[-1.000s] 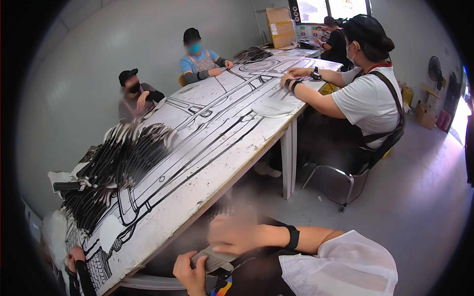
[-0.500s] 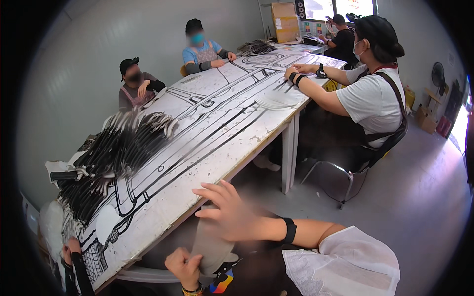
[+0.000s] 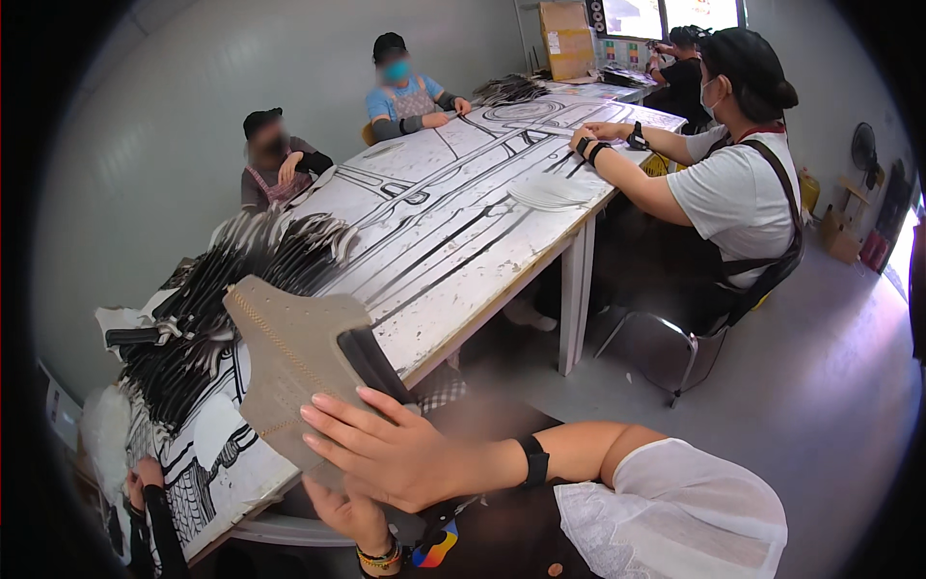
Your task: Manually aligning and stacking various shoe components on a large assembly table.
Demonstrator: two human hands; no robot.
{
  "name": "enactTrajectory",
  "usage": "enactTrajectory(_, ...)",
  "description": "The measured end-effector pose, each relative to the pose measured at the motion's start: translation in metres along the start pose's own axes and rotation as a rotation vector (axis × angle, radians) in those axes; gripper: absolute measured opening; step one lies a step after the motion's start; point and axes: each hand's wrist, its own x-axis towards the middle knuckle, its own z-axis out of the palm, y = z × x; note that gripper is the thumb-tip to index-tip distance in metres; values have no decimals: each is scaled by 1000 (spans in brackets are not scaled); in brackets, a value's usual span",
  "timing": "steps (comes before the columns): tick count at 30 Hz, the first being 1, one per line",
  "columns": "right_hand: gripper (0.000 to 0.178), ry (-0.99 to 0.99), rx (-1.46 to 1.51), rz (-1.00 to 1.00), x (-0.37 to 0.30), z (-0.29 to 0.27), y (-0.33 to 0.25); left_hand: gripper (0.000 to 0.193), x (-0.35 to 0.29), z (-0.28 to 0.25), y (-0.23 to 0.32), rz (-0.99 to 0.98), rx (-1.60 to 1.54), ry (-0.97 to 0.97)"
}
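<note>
Pale walls enclose a long white table bearing black line drawings, which slants across the view. At far left stands a clear bag, with a co-worker's hands by the table's near corner. Next comes a heap of dark strips with pale ends.

Right of the heap, and partly in front of it, a taupe panel is raised before the table; whether it touches the top, I cannot tell. Stitching already runs down its length, and a seam crosses lower down. Small holes seem to dot its upper edge; I make out no thread there, so that edge may be unsewn. A dark piece shows along its right side; how it is joined is unclear.

The left hand is at the panel's bottom end, its grip mostly hidden. The right hand lies across the panel's lower part, fingers extended and slightly parted.

Further right are white sheets and a seated co-worker.
</note>
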Motion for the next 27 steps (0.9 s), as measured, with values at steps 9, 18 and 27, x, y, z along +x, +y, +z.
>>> enactTrajectory(9, 66, -13, 159, -10, -10, -3, 7, 50, -8, -29, -5, 290, 261, -659)
enactTrajectory(18, 54, 99, 381, -67, -22, 13, 10, 35, 12, 1, 35, 554, 515, -839)
enactTrajectory(27, 38, 120, 417, -138, -24, 13, 15, 36, 4, 1, 36, 544, 519, -857)
